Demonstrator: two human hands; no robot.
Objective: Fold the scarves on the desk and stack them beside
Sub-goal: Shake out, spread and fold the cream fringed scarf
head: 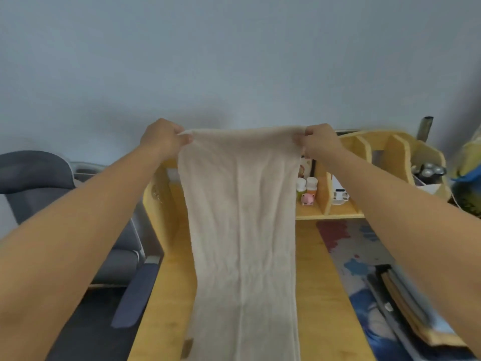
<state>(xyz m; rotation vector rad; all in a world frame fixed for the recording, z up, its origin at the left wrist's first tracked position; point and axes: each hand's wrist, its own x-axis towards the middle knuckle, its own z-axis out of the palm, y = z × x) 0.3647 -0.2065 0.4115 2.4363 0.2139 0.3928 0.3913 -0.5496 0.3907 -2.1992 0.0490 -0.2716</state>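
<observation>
You hold the beige scarf (242, 230) stretched out in the air over the wooden desk (320, 295), its far edge raised and the rest hanging down toward you. Your left hand (162, 138) pinches the far left corner; your right hand (320, 142) pinches the far right corner. A grey chair (39, 183) stands at the left.
</observation>
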